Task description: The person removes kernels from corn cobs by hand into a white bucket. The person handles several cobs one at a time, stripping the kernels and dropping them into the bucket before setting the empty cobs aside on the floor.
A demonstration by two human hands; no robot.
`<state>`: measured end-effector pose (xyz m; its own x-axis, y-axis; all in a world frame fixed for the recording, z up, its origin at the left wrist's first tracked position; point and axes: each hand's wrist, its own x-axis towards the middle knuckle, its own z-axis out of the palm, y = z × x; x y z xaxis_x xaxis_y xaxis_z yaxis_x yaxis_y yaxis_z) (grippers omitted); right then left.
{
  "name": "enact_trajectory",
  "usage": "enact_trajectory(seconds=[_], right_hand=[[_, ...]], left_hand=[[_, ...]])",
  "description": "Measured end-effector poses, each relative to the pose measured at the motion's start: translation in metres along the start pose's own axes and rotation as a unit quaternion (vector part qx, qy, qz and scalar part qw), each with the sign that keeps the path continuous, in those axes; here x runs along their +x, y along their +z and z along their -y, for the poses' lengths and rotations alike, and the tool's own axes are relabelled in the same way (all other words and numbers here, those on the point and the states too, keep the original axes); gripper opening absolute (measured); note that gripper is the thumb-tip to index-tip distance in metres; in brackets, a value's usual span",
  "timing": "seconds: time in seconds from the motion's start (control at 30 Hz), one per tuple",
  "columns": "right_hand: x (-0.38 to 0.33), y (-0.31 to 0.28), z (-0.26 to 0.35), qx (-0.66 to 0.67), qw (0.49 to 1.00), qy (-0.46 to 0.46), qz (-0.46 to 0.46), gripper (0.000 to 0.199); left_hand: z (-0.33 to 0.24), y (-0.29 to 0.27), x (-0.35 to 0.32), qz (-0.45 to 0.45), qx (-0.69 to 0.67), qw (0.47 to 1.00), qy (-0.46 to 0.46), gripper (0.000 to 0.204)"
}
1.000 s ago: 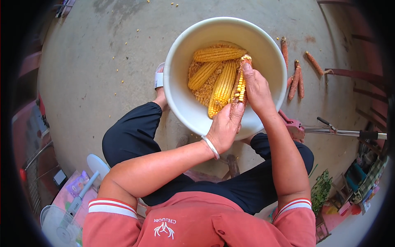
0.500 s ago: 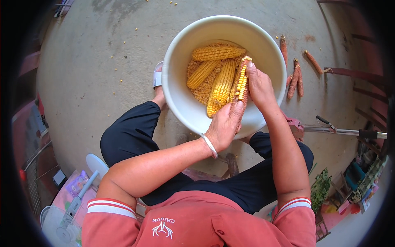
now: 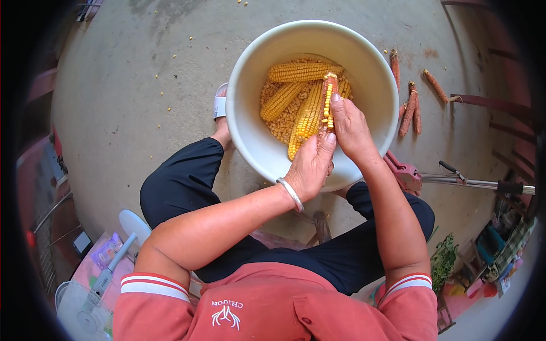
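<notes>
Both hands hold one partly stripped corn cob (image 3: pixel 328 96) over a big white bucket (image 3: pixel 245 142). A narrow strip of yellow kernels runs along it; the bare parts are reddish. My left hand (image 3: pixel 308 165) is wrapped round its lower end. Closed on its upper part is my right hand (image 3: pixel 351 128), the thumb pressed beside the kernels. Several full ears of yellow corn (image 3: pixel 305 72) lie in the bucket on loose corn kernels (image 3: pixel 275 126). The cob's lower end is hidden by the fingers.
Right of the bucket, several bare reddish cobs (image 3: pixel 407 111) lie on the concrete floor (image 3: pixel 114 91), where stray kernels are scattered. A pink piece with a metal bar (image 3: pixel 443 179) stands close by on the right. A small fan (image 3: pixel 85 307) is at lower left.
The cob has turned more upright and shifted slightly left. My right hand has slid down and left along it, and fewer kernels show on it.
</notes>
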<state>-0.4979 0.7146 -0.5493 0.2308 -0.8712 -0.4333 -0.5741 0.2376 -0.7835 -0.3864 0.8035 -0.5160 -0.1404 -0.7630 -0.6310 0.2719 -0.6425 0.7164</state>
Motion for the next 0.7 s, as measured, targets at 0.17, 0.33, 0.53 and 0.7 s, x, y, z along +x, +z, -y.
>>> enact_trajectory(seconds=[0.17,0.33,0.53,0.7], right_hand=[[-0.001,-0.002,-0.003,-0.002,0.999,-0.032,-0.019,0.055],[0.003,-0.004,-0.005,0.06,0.998,-0.004,-0.028,0.054],[-0.01,0.002,0.017,-0.031,0.999,-0.022,-0.02,0.05],[-0.011,-0.003,0.012,-0.029,0.999,-0.018,-0.003,0.048]], left_hand=[[-0.007,-0.002,0.0,0.018,-0.042,0.998,-0.053,0.046],[-0.011,0.0,0.004,0.019,-0.095,0.992,-0.083,0.043],[-0.003,0.001,0.016,-0.06,0.076,0.992,0.08,0.02],[-0.015,-0.003,0.012,0.058,-0.068,0.996,-0.003,0.022]])
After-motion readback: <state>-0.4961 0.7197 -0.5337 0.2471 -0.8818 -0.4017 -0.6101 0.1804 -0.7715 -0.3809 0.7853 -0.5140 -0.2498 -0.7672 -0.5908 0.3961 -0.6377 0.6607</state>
